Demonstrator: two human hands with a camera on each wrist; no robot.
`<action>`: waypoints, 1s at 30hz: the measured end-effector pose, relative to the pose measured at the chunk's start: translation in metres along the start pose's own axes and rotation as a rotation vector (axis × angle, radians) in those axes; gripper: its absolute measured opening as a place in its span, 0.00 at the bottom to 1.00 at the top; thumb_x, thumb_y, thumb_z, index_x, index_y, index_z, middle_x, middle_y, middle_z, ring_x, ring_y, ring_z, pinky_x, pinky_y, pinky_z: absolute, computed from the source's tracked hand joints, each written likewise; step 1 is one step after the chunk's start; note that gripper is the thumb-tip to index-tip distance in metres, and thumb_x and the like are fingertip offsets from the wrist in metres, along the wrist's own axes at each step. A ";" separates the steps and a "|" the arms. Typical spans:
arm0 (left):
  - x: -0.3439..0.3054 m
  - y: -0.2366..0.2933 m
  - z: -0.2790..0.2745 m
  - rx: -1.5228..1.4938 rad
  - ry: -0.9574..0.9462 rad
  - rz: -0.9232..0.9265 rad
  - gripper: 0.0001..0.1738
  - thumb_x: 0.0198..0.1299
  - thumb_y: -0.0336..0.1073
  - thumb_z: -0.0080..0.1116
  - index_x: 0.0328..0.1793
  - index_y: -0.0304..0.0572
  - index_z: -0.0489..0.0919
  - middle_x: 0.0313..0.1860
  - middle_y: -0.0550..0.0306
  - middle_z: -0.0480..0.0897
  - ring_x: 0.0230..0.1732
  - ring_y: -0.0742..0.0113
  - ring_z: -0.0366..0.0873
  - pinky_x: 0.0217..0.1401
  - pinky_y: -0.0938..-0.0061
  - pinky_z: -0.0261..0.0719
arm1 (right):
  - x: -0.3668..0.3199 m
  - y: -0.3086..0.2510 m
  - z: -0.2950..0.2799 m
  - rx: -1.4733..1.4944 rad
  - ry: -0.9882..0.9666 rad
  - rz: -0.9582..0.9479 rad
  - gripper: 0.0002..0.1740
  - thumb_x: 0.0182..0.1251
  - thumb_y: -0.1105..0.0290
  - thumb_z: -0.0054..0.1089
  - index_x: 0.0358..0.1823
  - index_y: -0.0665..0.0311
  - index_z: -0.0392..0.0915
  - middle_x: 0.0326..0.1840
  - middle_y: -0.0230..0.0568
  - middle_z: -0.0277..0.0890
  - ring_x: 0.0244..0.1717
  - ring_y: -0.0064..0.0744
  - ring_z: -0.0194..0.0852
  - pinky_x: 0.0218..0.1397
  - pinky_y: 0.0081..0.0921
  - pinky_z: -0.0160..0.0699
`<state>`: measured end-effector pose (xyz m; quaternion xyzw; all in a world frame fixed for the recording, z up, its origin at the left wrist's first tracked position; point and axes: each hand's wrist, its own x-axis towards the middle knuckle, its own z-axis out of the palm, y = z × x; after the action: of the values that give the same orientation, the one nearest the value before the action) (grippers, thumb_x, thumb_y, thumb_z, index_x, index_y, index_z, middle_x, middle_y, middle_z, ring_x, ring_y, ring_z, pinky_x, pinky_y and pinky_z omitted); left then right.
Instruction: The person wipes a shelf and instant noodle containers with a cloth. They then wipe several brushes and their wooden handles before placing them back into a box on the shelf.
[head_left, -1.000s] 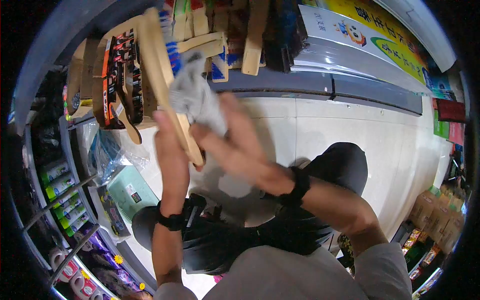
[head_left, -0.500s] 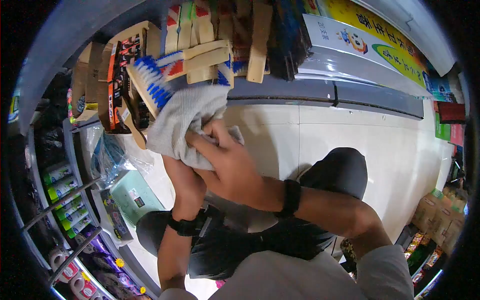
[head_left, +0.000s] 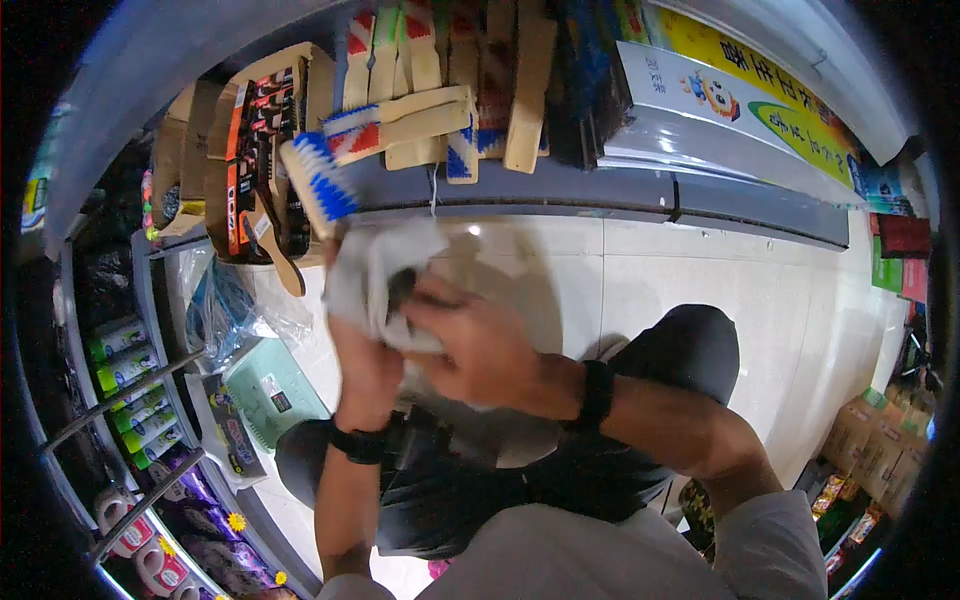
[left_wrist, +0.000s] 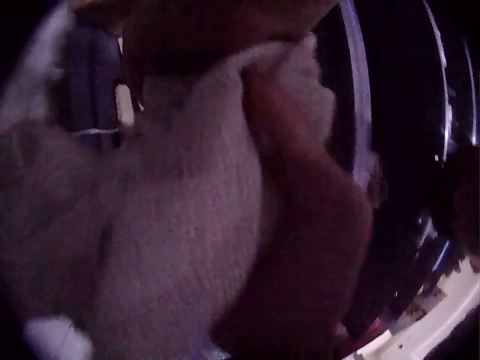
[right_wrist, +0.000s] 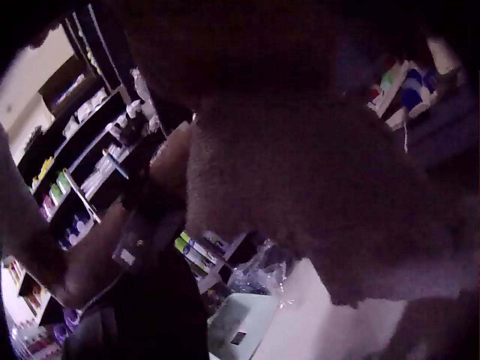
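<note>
In the head view a wooden scrub brush [head_left: 318, 188] with blue and white bristles sticks up out of a grey cloth [head_left: 368, 280]. My left hand [head_left: 366, 368] grips the brush's handle under the cloth. My right hand [head_left: 480, 345] grips the cloth and presses it round the handle. The left wrist view is filled by the grey cloth [left_wrist: 187, 225] with fingers [left_wrist: 300, 225] across it. The right wrist view shows the cloth [right_wrist: 315, 180] close up and my left forearm [right_wrist: 112, 240] behind it.
A low shelf [head_left: 560, 190] ahead carries several wooden brushes [head_left: 440, 110]. A box of dark-handled tools [head_left: 250, 150] stands at its left end. Racks of bottles [head_left: 125, 385] and packets line the left side. My knees [head_left: 680, 340] are bent over a pale tiled floor [head_left: 780, 290].
The brush has tipped from a long upright pose to a lower one. The cloth has slid down from the bristles to the handle, and both hands have closed round it.
</note>
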<state>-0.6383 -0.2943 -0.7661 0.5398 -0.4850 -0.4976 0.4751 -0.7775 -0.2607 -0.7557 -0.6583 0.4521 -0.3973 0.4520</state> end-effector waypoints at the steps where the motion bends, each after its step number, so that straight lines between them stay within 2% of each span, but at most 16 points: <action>1: 0.010 0.008 -0.008 -0.306 0.044 -0.220 0.21 0.72 0.51 0.44 0.59 0.45 0.68 0.52 0.52 0.79 0.52 0.64 0.76 0.56 0.69 0.75 | -0.002 0.000 -0.002 0.051 -0.138 -0.053 0.21 0.52 0.72 0.63 0.49 0.69 0.76 0.43 0.55 0.70 0.45 0.60 0.73 0.46 0.42 0.74; 2: 0.022 0.024 -0.014 -0.610 0.086 -0.440 0.21 0.71 0.54 0.46 0.52 0.45 0.69 0.46 0.49 0.82 0.46 0.65 0.77 0.52 0.71 0.76 | -0.001 0.000 -0.005 0.050 -0.140 -0.058 0.21 0.52 0.72 0.63 0.49 0.69 0.76 0.43 0.55 0.70 0.45 0.60 0.73 0.46 0.42 0.74; 4: 0.027 0.032 -0.027 -0.517 0.107 -0.416 0.19 0.71 0.52 0.48 0.53 0.45 0.70 0.44 0.51 0.81 0.44 0.69 0.76 0.49 0.75 0.75 | 0.000 -0.003 -0.008 0.186 -0.204 -0.103 0.18 0.50 0.71 0.66 0.43 0.70 0.79 0.41 0.54 0.72 0.44 0.57 0.74 0.46 0.40 0.74; 5: 0.025 0.036 -0.027 -0.522 0.106 -0.418 0.19 0.71 0.52 0.48 0.53 0.45 0.70 0.44 0.51 0.81 0.44 0.69 0.76 0.49 0.75 0.75 | 0.004 -0.006 -0.010 0.240 -0.137 -0.061 0.16 0.51 0.69 0.68 0.39 0.71 0.80 0.37 0.50 0.74 0.42 0.49 0.76 0.46 0.36 0.74; 6: 0.021 0.040 -0.027 -0.427 0.110 -0.381 0.17 0.70 0.49 0.51 0.53 0.45 0.70 0.41 0.54 0.80 0.41 0.70 0.76 0.46 0.75 0.75 | 0.012 -0.006 -0.016 0.234 -0.141 -0.057 0.16 0.51 0.69 0.68 0.39 0.71 0.80 0.37 0.50 0.74 0.42 0.49 0.76 0.46 0.36 0.74; 8: 0.015 0.047 -0.020 -0.347 0.119 -0.342 0.16 0.69 0.47 0.53 0.53 0.45 0.70 0.38 0.56 0.80 0.39 0.71 0.76 0.44 0.76 0.75 | 0.027 -0.005 -0.029 0.150 -0.099 0.098 0.17 0.52 0.65 0.71 0.36 0.73 0.80 0.36 0.47 0.74 0.39 0.41 0.76 0.45 0.33 0.73; 9: 0.014 0.051 -0.011 -0.380 0.208 -0.323 0.16 0.68 0.44 0.55 0.54 0.44 0.70 0.36 0.58 0.78 0.37 0.71 0.76 0.41 0.76 0.75 | 0.032 -0.001 -0.022 0.202 0.044 0.425 0.19 0.54 0.62 0.72 0.32 0.74 0.80 0.37 0.47 0.75 0.36 0.37 0.75 0.41 0.31 0.73; 10: 0.012 0.053 -0.007 -0.409 0.297 -0.306 0.17 0.67 0.41 0.57 0.56 0.43 0.69 0.33 0.61 0.77 0.34 0.72 0.76 0.39 0.75 0.75 | 0.037 0.001 -0.025 0.194 0.039 0.421 0.19 0.54 0.62 0.72 0.32 0.74 0.80 0.37 0.47 0.75 0.36 0.37 0.75 0.41 0.31 0.73; 12: 0.010 0.050 -0.012 -0.449 0.364 -0.312 0.20 0.66 0.38 0.59 0.60 0.42 0.68 0.31 0.62 0.76 0.30 0.72 0.76 0.35 0.74 0.77 | 0.058 0.005 -0.040 -0.243 0.223 0.248 0.21 0.53 0.59 0.72 0.32 0.75 0.80 0.37 0.48 0.75 0.34 0.42 0.75 0.39 0.32 0.75; 14: -0.001 0.054 -0.018 -0.324 0.208 -0.304 0.22 0.65 0.37 0.60 0.61 0.41 0.68 0.32 0.63 0.75 0.30 0.72 0.76 0.35 0.73 0.79 | 0.072 0.027 -0.049 -0.568 0.310 0.002 0.24 0.54 0.57 0.70 0.40 0.73 0.80 0.43 0.48 0.75 0.36 0.49 0.77 0.41 0.35 0.78; 18: -0.015 0.064 -0.018 -0.291 0.202 -0.349 0.21 0.63 0.36 0.62 0.59 0.40 0.68 0.31 0.61 0.74 0.29 0.73 0.75 0.32 0.74 0.80 | 0.096 0.053 -0.050 -0.773 0.312 0.108 0.28 0.53 0.55 0.69 0.49 0.69 0.78 0.52 0.47 0.74 0.42 0.54 0.78 0.45 0.39 0.79; 20: -0.017 0.063 -0.024 -0.313 0.189 -0.362 0.21 0.63 0.35 0.62 0.58 0.40 0.68 0.31 0.61 0.74 0.29 0.73 0.75 0.31 0.74 0.79 | 0.102 0.060 -0.046 -0.862 0.204 0.143 0.33 0.54 0.51 0.66 0.57 0.65 0.74 0.71 0.57 0.59 0.45 0.51 0.81 0.45 0.40 0.83; 24: -0.019 0.067 -0.036 -0.347 0.154 -0.438 0.19 0.62 0.36 0.62 0.55 0.40 0.69 0.31 0.61 0.74 0.27 0.73 0.75 0.29 0.74 0.78 | 0.118 0.066 -0.043 -0.895 0.312 0.031 0.31 0.52 0.50 0.68 0.52 0.65 0.78 0.63 0.58 0.70 0.44 0.50 0.82 0.44 0.39 0.83; 26: -0.021 0.070 -0.040 -0.353 0.140 -0.470 0.18 0.63 0.37 0.61 0.53 0.40 0.69 0.30 0.60 0.74 0.26 0.72 0.75 0.29 0.73 0.78 | 0.129 0.061 -0.050 -0.853 0.044 0.470 0.32 0.53 0.49 0.65 0.54 0.64 0.77 0.63 0.52 0.71 0.46 0.52 0.80 0.48 0.41 0.80; 27: -0.021 0.070 -0.043 -0.365 0.134 -0.471 0.18 0.63 0.37 0.61 0.54 0.41 0.69 0.30 0.60 0.74 0.26 0.72 0.75 0.29 0.73 0.78 | 0.132 0.062 -0.049 -0.841 0.122 0.428 0.32 0.53 0.48 0.65 0.52 0.65 0.77 0.57 0.54 0.75 0.46 0.52 0.80 0.48 0.41 0.80; 30: -0.021 0.065 -0.051 -0.335 0.127 -0.474 0.18 0.63 0.37 0.61 0.55 0.41 0.69 0.29 0.60 0.74 0.25 0.72 0.75 0.28 0.74 0.77 | 0.140 0.078 -0.048 -0.939 0.165 0.388 0.31 0.52 0.51 0.66 0.52 0.64 0.78 0.54 0.54 0.77 0.46 0.53 0.80 0.48 0.41 0.80</action>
<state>-0.5918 -0.2764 -0.6974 0.5824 -0.2259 -0.6329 0.4574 -0.8021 -0.4194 -0.8005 -0.6608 0.7298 -0.1108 0.1361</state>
